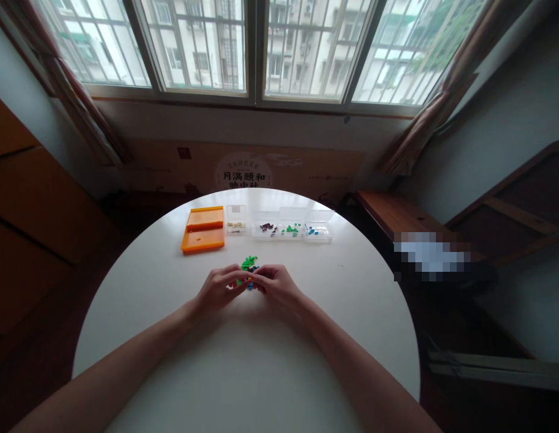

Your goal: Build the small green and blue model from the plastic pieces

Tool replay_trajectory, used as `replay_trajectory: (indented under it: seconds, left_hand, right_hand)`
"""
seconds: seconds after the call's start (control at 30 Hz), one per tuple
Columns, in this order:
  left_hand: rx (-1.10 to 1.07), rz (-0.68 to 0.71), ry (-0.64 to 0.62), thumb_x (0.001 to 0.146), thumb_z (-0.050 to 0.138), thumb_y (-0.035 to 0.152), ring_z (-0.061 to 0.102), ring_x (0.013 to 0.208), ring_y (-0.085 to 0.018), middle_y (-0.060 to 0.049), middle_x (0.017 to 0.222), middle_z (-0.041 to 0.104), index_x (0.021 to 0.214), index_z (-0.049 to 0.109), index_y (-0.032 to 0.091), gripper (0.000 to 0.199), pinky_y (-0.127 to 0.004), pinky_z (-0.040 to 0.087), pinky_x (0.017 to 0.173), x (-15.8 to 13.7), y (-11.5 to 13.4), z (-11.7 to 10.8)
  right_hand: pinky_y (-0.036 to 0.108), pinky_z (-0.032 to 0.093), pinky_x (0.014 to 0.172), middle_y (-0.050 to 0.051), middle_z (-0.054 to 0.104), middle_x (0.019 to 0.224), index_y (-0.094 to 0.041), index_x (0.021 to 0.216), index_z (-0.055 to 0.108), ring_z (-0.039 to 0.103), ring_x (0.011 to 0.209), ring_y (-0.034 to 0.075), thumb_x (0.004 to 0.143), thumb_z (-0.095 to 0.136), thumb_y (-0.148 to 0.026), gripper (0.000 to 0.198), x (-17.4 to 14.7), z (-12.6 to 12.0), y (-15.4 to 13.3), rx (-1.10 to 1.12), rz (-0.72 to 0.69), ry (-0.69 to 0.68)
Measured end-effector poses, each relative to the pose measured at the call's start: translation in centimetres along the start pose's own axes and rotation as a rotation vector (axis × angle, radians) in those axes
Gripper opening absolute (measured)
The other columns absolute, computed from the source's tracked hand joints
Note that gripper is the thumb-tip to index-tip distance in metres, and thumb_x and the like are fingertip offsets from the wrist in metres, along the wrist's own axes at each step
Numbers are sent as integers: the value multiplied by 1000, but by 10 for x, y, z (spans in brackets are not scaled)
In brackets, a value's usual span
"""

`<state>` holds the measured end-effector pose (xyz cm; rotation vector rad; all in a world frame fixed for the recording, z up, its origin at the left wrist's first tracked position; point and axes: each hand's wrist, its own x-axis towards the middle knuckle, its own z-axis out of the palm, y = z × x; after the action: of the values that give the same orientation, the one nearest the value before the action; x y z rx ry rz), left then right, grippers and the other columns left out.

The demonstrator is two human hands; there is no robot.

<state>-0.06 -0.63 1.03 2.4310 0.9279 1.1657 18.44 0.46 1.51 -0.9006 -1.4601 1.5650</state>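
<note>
Our left hand [222, 285] and right hand [274, 284] are pinching small coloured pieces [250, 279] over the desk [252, 373]. We should be gripping lightly, one side steadying, the other adjusting.

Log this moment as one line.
left hand: touching colourful piece cluster | right hand: touching same cluster | orange tray: beyond left hand | clear boxes: open, small pieces inside

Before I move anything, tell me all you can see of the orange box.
The orange box looks like plastic and lies open on the white table, beside a small clear box. It shows two shallow parts with a darker band between them; the nearer has raised edges and a small mark on its floor. Neither the left hand nor the right hand touches it.
</note>
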Motion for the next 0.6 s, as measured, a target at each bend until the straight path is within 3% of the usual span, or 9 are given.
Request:
replay_trajectory:
  seconds: [0.4, 0.6]
  left_hand:
    - [1, -81, 51, 82, 57, 20, 53, 57, -7, -3, 78, 61, 87, 62, 17, 8, -17, 44, 53, 0, 1, 0]
    - [-24, -124, 62, 82, 57, 23, 52, 55, -7, -3, 76, 60, 82, 63, 16, 9, -16, 44, 50, -1, -1, 2]
  right_hand:
    - [22, 41, 47, 2, 64, 58, -13, 76, 69, 52, 47, 9, 62, 72, -40, 30, 0, 5, 2, 145, 36, 84]
    - [21, 38, 45, 1, 63, 55, -12, 73, 68, 48, 44, 7, 64, 70, -37, 27, 0, 7, 2, 112, 30, 121]
